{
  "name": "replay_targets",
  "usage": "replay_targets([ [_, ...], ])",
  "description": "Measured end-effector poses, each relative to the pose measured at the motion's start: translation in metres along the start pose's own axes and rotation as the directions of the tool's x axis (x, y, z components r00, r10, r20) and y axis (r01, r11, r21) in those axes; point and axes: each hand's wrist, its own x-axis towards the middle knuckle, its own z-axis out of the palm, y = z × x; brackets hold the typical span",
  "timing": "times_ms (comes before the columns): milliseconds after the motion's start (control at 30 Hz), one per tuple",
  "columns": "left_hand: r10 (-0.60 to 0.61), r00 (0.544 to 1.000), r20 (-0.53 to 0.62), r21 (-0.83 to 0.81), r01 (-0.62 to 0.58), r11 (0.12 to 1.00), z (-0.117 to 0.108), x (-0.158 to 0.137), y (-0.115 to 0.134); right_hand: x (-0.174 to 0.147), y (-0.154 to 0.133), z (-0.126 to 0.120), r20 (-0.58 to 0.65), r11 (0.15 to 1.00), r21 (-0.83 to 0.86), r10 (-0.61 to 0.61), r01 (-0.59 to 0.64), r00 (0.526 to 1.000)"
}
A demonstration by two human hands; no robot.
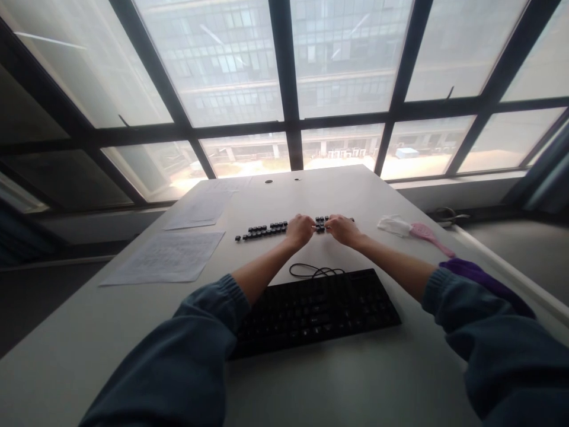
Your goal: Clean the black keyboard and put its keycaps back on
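Both bare hands work close together at a row of small keycaps, dark, hard-looking and blocky. The left hand and right hand have their fingers bent and drawn in narrow; whether either pinches a cap I cannot tell. Some caps show in the gap between the hands; the rest trail away toward nine o'clock, taking the hands as the dial's centre, in rough lines that end in a loose cap or two.

At six o'clock lies a black keyboard, a long slab set slightly askew, with a thin looped cable above its upper edge. Faint pale marks show on its keys, too small to read.

At three o'clock are a crumpled white cloth or tissue and a pink brush-like tool; at four, soft purple fabric partly behind the right sleeve. Thin paper sheets lie between eight and ten o'clock, their writing too blurred to read.

The smooth, pale table stretches from the hands to its far edge at twelve, with a round hole near eleven. Beyond stand dark-framed windows.
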Motion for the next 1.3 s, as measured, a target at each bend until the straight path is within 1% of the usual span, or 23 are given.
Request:
replay_targets([
  [100,0.008,1.000,0.010,0.019,-0.009,1.000,0.013,0.006,-0.001,0.003,0.000,0.007,0.015,0.999,-0.046,0.007,-0.006,1.000],
  [233,0.015,1.000,0.027,0.031,-0.016,0.999,0.024,0.007,-0.002,0.007,-0.002,0.014,0.029,0.996,-0.086,0.001,0.001,1.000],
  [433,0.045,0.999,0.006,0.008,-0.045,0.999,0.028,0.006,0.000,0.008,-0.001,0.020,0.021,0.996,-0.088,-0.022,0.024,1.000],
  [667,0.008,1.000,-0.007,-0.033,-0.009,0.999,0.031,0.007,0.001,0.009,0.004,0.025,-0.039,1.000,-0.004,-0.007,0.007,0.999],
  [800,-0.015,1.000,0.000,-0.070,0.015,0.997,0.027,0.003,0.000,0.008,0.009,0.026,-0.065,0.998,0.057,0.002,0.001,0.998],
  [967,-0.019,0.999,0.025,-0.114,0.022,0.993,0.012,-0.010,0.000,0.005,0.012,0.024,-0.082,0.994,0.112,0.012,-0.002,0.997],
  [1200,-0.039,0.999,0.027,-0.121,0.042,0.992,-0.003,-0.024,-0.004,0.007,0.003,0.029,-0.098,0.989,0.139,0.064,-0.050,0.993],
  [1300,-0.042,0.999,0.023,-0.129,0.044,0.991,-0.004,-0.025,-0.007,0.011,0.000,0.030,-0.076,0.989,0.139,0.051,-0.040,0.996],
])
